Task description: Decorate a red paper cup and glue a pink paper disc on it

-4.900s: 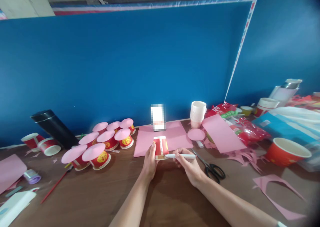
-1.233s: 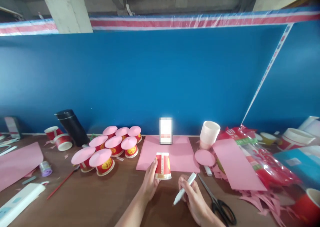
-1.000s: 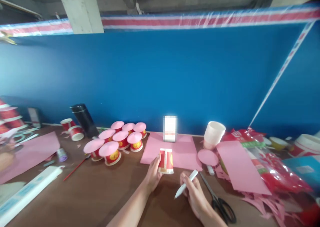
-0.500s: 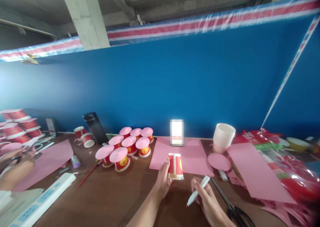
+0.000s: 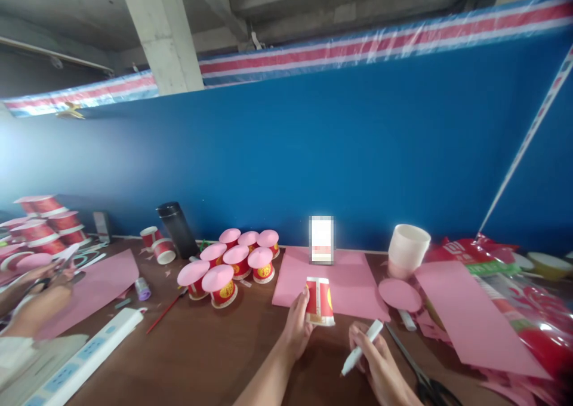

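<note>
Our left hand (image 5: 298, 328) had its grip closed round the upturned red paper cup (image 5: 319, 301), which stood at the near edge of the pink sheet (image 5: 349, 277) on the worktop (image 5: 201, 352). Our right hand (image 5: 380, 367) gripped a white marker (image 5: 362, 347) just right of the cup, its tip clear of it, with scissors (image 5: 423, 379) close beside. To our left the worktop lay open up to the pink-topped cups (image 5: 228, 265).

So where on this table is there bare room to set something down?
Bare brown tabletop lies between the white power strip and the left hand, in front of the pink-lidded red paper cups. Crowded on the right: black-handled scissors, pink paper sheets, red plastic bags.
</note>
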The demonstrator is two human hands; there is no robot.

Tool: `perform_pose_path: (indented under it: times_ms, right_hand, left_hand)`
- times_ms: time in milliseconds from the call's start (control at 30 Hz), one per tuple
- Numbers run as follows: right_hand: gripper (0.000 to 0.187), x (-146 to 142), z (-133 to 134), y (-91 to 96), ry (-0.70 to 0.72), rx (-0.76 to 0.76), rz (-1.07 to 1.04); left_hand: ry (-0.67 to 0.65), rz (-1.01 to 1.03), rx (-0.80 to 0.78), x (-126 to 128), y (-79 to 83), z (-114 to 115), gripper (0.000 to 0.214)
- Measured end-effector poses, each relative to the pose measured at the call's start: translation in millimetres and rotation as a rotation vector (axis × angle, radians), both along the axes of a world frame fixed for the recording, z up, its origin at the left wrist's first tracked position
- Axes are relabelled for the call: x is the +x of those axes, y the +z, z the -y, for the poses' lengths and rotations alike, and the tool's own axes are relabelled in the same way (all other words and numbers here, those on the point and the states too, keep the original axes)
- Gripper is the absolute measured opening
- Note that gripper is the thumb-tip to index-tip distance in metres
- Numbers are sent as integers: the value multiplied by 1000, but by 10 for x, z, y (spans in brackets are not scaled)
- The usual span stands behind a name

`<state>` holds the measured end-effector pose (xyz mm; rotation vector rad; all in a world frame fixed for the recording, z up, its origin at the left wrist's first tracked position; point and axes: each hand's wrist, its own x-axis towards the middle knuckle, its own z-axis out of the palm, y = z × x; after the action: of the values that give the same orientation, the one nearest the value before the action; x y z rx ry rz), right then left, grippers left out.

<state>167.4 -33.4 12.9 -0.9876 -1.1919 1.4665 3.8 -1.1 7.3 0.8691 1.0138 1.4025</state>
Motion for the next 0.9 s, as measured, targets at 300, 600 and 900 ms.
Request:
perform_pose_path:
  times_ms: [300,600,900]
  right_hand:
    - [46,-5,22,62,-23,-40,-25]
    - [44,3,16,58,8,-10,9]
    - [48,-21,34,81,-43,-47,21]
  left_hand:
    - [32,-336,113,1,79,36,42]
    - [6,-393,155,-106,-323,-68,60]
    - [76,-505,154,-166,-435,-89,57]
